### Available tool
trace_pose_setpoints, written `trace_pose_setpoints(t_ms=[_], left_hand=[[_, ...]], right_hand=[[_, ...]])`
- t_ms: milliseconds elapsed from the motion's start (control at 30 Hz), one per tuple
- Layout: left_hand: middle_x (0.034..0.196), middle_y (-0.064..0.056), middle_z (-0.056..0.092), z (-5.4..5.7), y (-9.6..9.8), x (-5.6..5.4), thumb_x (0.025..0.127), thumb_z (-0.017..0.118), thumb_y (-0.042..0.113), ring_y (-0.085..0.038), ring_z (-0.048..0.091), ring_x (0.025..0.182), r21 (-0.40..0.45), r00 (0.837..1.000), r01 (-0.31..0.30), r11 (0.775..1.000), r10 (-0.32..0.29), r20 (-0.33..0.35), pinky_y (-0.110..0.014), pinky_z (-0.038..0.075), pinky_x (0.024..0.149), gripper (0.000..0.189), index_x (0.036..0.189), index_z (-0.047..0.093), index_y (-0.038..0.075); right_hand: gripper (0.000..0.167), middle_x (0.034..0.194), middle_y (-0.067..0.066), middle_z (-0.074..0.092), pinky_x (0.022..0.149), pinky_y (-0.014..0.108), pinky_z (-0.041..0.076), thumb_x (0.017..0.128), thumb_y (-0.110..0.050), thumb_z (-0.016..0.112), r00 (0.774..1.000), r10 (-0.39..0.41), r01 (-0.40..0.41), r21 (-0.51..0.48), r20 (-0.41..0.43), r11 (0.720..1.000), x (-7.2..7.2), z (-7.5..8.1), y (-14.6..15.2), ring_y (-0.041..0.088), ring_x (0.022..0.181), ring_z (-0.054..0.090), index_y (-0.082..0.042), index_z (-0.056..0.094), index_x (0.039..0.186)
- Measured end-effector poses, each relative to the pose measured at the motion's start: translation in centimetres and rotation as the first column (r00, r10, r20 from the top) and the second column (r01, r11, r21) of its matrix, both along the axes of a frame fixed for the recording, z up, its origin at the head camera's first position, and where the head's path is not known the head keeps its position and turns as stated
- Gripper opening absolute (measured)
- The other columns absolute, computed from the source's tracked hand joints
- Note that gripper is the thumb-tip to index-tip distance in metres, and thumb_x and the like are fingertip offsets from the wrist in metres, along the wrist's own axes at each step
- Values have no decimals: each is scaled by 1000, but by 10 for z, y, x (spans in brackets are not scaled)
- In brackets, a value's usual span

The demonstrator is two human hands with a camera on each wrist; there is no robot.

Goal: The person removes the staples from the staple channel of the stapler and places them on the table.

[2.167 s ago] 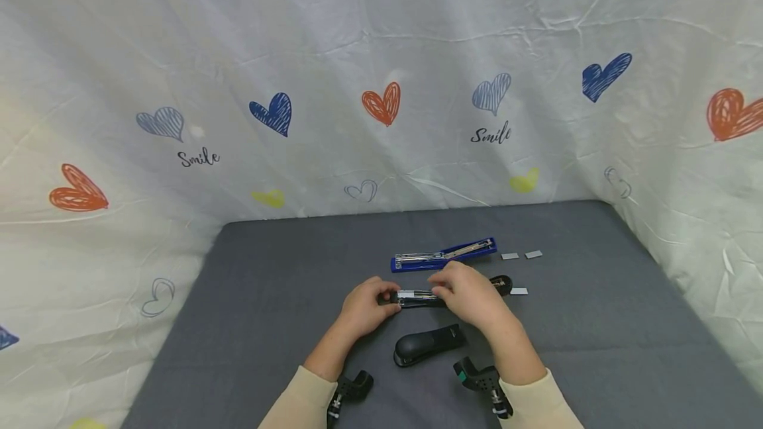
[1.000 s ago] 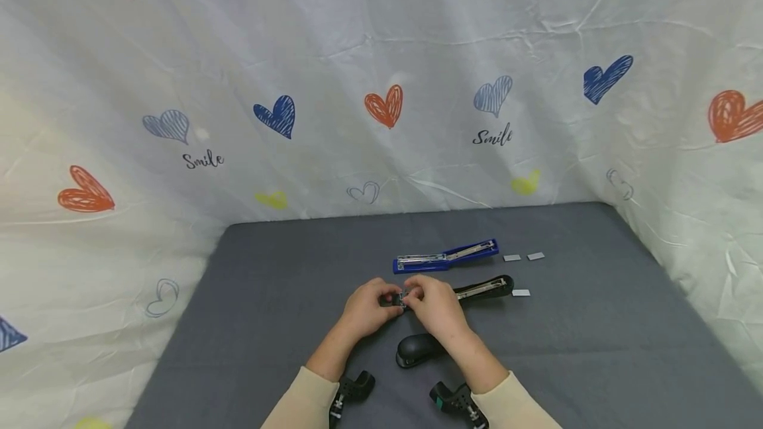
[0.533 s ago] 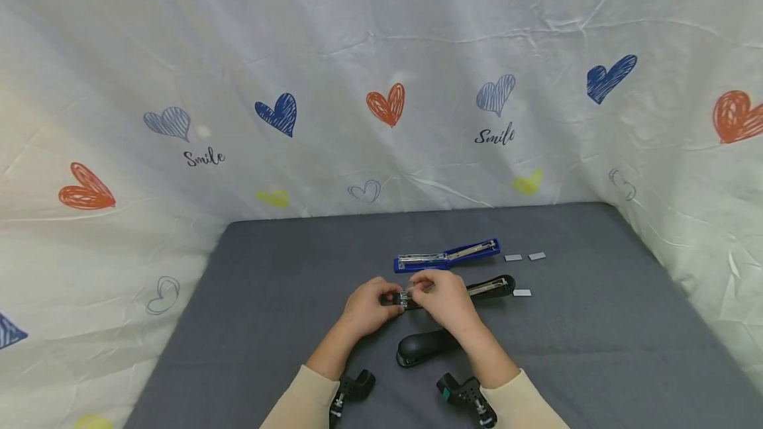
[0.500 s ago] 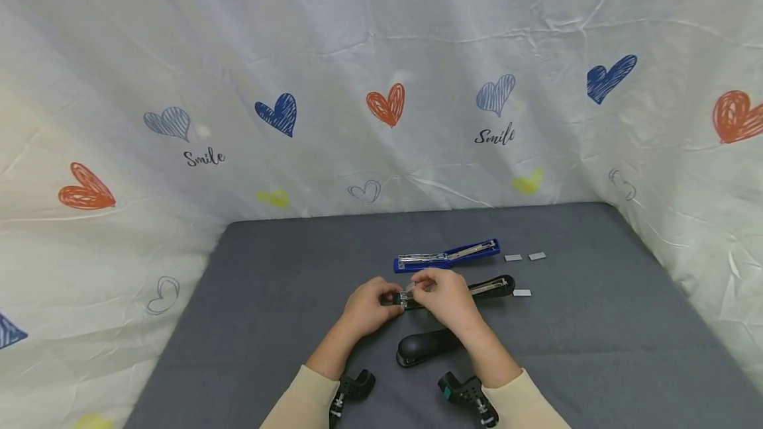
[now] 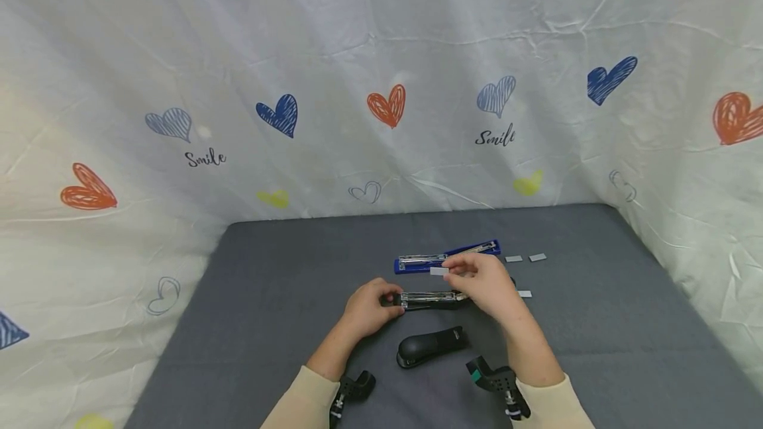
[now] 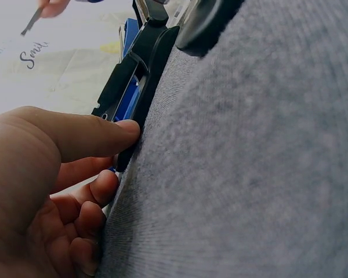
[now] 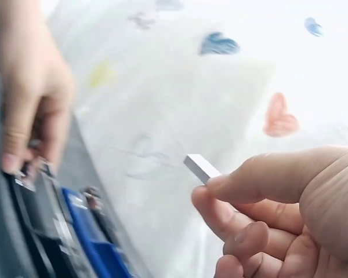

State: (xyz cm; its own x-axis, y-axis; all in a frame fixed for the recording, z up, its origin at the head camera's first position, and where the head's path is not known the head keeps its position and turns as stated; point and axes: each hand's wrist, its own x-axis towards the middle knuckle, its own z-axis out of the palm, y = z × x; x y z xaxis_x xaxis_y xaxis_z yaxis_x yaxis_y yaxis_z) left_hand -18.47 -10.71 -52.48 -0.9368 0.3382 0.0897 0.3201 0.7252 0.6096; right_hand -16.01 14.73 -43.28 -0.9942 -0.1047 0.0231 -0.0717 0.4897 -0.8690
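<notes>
My left hand (image 5: pixel 365 308) pinches the left end of an opened black stapler (image 5: pixel 430 297), which lies with its metal staple channel bared. In the left wrist view, the thumb (image 6: pixel 127 128) presses on the side of the stapler's base. My right hand (image 5: pixel 487 288) is raised over the right part of that stapler. Between its thumb and fingertips it pinches a small pale grey strip of staples (image 7: pixel 200 168), held clear of the channel. Behind that strip an opened blue stapler (image 5: pixel 420 263) lies on the cloth, partly covered by the right hand.
A second black stapler (image 5: pixel 430 345), folded together, lies nearer, between the forearms. To the right are loose staple strips: two (image 5: pixel 513 259) beside the blue stapler and one (image 5: pixel 525 294) by the black one. A white curtain (image 5: pixel 322 171) with hearts hangs behind the grey table (image 5: pixel 286 263).
My right hand reached left to the opened black stapler's front end, then rose and drew back right with a staple strip pinched in it. My left hand stayed at the stapler's end.
</notes>
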Motion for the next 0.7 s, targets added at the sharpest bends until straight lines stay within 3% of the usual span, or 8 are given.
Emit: trace_pose_setpoints(t_ms=[100,333,633,700], left_hand=[[85,10,55,0,0,0,84,85,25,-9,51,76,2,1000,-1,1000,1,-2,-31,41,70,27,109,79,19],[86,10,56,0,-1,1,84,85,25,-9,51,77,7,1000,-1,1000,1,-1,-32,42,70,27,110,79,20],[85,10,55,0,0,1,85,85,25,-10,50,76,1,1000,-4,1000,4,6,-31,41,70,27,111,79,20],[85,10,55,0,0,1,85,85,25,-10,50,76,1,1000,-7,1000,7,9,-31,41,70,28,111,79,20]], right_hand=[[20,105,9,73,70,33,53,94,-10,75,1000,-6,6,3,-16,1000,1,6,15,19,87,69,-4,77,113],[27,102,12,73,59,32,48,99,-14,70,998,-61,61,13,-8,998,8,19,53,27,75,59,-1,74,122],[34,95,12,63,58,34,40,103,-20,65,982,-186,180,135,31,974,16,17,94,22,72,49,-1,69,130],[34,102,16,65,62,36,41,103,-21,65,974,-225,217,163,32,962,16,14,104,25,78,52,0,69,129]])
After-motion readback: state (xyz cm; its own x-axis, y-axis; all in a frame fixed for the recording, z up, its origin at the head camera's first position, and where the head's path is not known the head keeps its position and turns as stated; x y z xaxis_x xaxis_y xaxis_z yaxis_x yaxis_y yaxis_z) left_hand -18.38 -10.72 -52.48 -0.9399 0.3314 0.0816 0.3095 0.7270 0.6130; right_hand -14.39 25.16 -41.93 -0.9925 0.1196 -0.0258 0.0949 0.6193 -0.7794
